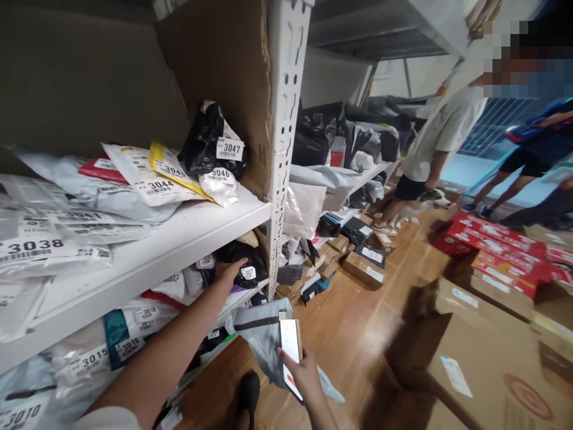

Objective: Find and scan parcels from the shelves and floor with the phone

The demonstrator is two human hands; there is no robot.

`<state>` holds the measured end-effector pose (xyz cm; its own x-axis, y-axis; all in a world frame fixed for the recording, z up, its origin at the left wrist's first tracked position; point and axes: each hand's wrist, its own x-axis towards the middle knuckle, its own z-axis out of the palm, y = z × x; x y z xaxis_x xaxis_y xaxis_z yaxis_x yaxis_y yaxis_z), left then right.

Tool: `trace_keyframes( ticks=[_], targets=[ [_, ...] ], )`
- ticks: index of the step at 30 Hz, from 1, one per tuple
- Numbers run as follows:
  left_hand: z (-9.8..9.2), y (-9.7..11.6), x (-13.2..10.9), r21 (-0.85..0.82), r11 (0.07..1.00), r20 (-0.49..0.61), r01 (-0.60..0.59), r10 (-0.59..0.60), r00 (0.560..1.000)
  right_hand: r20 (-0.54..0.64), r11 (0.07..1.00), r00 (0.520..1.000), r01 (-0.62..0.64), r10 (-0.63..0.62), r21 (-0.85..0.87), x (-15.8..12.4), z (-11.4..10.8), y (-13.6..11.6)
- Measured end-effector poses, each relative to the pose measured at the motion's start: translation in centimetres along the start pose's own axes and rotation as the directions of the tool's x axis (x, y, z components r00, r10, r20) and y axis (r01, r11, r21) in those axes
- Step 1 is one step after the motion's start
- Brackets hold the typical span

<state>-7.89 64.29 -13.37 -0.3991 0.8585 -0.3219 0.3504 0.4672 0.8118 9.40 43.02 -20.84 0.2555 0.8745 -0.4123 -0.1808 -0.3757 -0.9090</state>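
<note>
While we are resting our left hand [230, 272] on the black parcel [250, 258] under the upper shelf [188, 236], its fingers are lying out of sight behind the bag, so we cannot tell whether that grip is clenched or loose. Our right hand [305, 375] is grasping a phone [290, 341] with a grey parcel [262, 327] pinched behind it, sagging below that grip. From this, we are judging the risks. The slick black bag is sitting tight among other parcels [134, 334] crowding beside the left grip, and pulling it could be dragging neighbours off the ledge. One grip carrying two things is looking weak: the grey parcel could be slipping loose, or the phone with it. The shelf edge just above the left wrist could be scraping us.
</note>
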Motion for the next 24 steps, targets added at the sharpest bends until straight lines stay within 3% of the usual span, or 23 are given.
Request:
trace_keyframes(
  ticks=[2, 5, 11, 14, 18, 24],
  targets=[
    [-0.8, 0.2, -1.5, -0.100, 0.989, 0.017, 0.107, -0.106, 0.994, -0.012, 1.000, 0.999, -0.031, 0.031, -0.006, -0.4, -0.7, -0.2],
    [-2.2, 0.2, -4.3, -0.205, 0.942, 0.138, 0.266, -0.241, 0.961, -0.057, 0.997, 0.995, -0.082, 0.082, -0.005, -1.1, -1.9, 0.3],
    [-4.3, -2.0, -9.2, -0.296, 0.840, 0.363, 0.454, -0.340, 0.868, -0.112, 0.988, 0.982, -0.149, 0.153, 0.037, -2.6, -3.9, 1.7],
    [-4.5, -3.9, -10.9, -0.302, 0.815, 0.411, 0.495, -0.357, 0.839, -0.120, 0.985, 0.978, -0.165, 0.171, 0.054, -3.9, -4.9, 2.1],
    [-4.6, -6.0, -12.3, -0.318, 0.802, 0.426, 0.505, -0.355, 0.832, -0.139, 0.982, 0.973, -0.179, 0.185, 0.057, -6.1, -6.6, 2.7],
    [-7.2, -7.6, -12.7, -0.361, 0.806, 0.362, 0.469, -0.343, 0.867, -0.209, 0.972, 0.949, -0.227, 0.235, 0.062, -9.6, -11.4, 4.4]
  ],
)
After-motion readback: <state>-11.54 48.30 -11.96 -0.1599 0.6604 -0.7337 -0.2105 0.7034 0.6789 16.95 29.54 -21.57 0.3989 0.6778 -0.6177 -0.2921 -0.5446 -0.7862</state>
